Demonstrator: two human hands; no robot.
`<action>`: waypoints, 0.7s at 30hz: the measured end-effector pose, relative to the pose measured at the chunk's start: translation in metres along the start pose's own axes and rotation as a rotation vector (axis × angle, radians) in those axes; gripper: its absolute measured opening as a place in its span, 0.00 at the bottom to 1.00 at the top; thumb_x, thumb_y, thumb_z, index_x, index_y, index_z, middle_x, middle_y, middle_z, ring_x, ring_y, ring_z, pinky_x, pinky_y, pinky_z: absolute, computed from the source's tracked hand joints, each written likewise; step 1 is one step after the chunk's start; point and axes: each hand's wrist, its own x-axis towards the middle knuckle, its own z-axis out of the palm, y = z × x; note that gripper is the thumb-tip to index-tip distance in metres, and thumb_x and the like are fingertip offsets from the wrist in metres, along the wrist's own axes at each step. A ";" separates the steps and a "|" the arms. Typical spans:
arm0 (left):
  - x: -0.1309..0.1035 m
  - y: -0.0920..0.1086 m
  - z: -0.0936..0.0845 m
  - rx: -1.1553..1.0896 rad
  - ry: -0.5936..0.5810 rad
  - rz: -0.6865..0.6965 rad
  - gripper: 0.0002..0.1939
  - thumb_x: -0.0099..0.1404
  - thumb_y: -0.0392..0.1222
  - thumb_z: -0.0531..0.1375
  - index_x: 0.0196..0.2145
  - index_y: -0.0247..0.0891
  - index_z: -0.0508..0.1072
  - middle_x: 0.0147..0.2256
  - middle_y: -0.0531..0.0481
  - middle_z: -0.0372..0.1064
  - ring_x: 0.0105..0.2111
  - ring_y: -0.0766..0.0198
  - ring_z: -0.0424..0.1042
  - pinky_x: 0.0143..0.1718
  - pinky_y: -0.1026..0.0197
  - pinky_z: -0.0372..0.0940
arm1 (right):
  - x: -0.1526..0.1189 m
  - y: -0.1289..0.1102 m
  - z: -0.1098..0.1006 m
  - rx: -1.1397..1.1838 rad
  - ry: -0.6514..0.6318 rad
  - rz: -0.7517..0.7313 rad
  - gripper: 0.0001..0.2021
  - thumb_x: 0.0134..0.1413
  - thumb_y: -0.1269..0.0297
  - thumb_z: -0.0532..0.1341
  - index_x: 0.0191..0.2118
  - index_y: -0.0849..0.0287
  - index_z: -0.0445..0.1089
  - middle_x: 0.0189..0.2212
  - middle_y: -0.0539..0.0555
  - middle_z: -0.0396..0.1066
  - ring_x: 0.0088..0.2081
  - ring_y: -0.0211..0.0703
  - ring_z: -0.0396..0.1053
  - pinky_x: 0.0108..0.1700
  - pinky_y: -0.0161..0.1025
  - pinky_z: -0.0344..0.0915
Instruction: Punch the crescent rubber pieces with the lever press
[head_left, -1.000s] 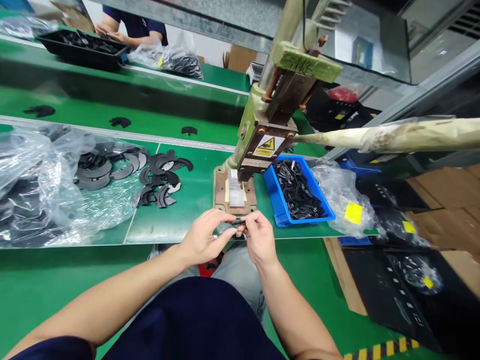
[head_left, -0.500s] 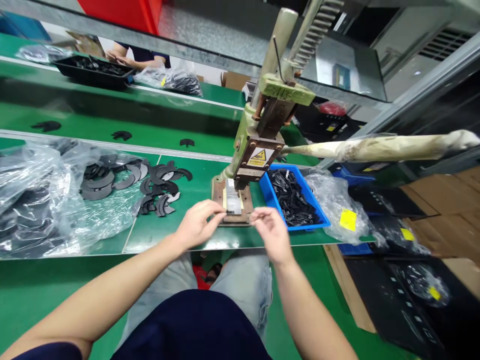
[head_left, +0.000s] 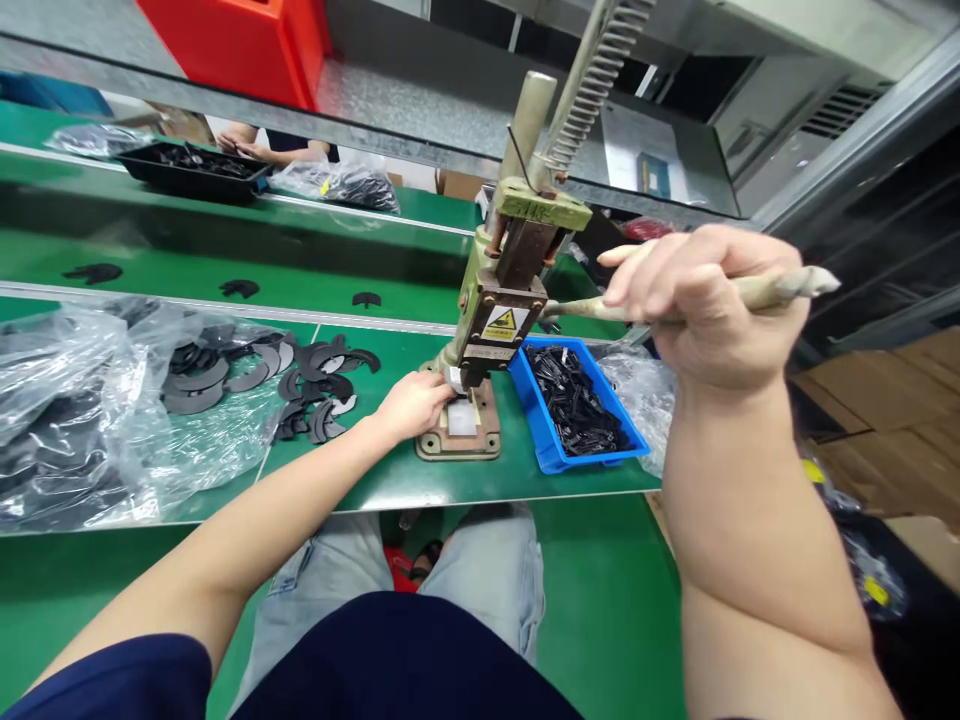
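Note:
A green hand-lever press (head_left: 491, 320) stands on the bench with a warning label on its head. My right hand (head_left: 709, 300) is closed around the press's wrapped lever (head_left: 799, 287), out to the right of the head. Under the ram, my left hand (head_left: 415, 405) reaches in from the left with fingers pressed together at the fixture. What those fingertips hold, if anything, is too small and partly hidden to name. A pale pad (head_left: 461, 418) lies on the press base (head_left: 487, 425) in front of the fingertips.
A blue bin (head_left: 551, 460) of small black parts stands right of the press. Curved black pieces (head_left: 322, 385) and a clear plastic bag (head_left: 202, 455) lie at left. Behind, several black pieces rest on a green strip (head_left: 300, 275). Another person's hands (head_left: 244, 143) are beyond a black tray (head_left: 161, 180).
My right hand has moved from the front of the press base up to the lever and closed around it. My left hand has moved forward, under the ram. The lever looks slightly lower.

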 end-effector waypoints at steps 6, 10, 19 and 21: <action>0.004 0.002 -0.004 -0.015 -0.037 0.017 0.15 0.74 0.37 0.56 0.51 0.41 0.82 0.49 0.39 0.76 0.47 0.50 0.75 0.46 0.48 0.68 | -0.045 -0.004 0.021 -0.044 0.145 0.026 0.23 0.62 0.49 0.69 0.21 0.54 0.66 0.20 0.47 0.65 0.29 0.41 0.74 0.63 0.62 0.73; 0.003 0.001 -0.005 -0.039 -0.026 0.027 0.16 0.76 0.36 0.54 0.50 0.40 0.82 0.48 0.39 0.77 0.46 0.51 0.75 0.46 0.48 0.68 | -0.102 0.003 0.047 -0.185 0.252 -0.013 0.20 0.63 0.52 0.66 0.22 0.53 0.65 0.21 0.46 0.67 0.37 0.47 0.78 0.71 0.68 0.64; 0.002 -0.017 -0.014 -0.017 -0.099 0.017 0.17 0.78 0.42 0.53 0.52 0.42 0.80 0.49 0.42 0.78 0.50 0.54 0.75 0.50 0.52 0.68 | -0.174 0.036 0.091 -0.399 0.496 -0.094 0.20 0.64 0.59 0.64 0.21 0.56 0.64 0.23 0.48 0.72 0.42 0.49 0.78 0.67 0.64 0.59; 0.000 -0.044 -0.026 0.052 -0.116 -0.087 0.16 0.77 0.41 0.54 0.53 0.40 0.80 0.49 0.40 0.79 0.51 0.52 0.75 0.53 0.50 0.67 | -0.173 0.038 0.095 -0.385 0.546 -0.103 0.21 0.64 0.58 0.64 0.20 0.56 0.63 0.22 0.48 0.71 0.41 0.49 0.77 0.65 0.64 0.60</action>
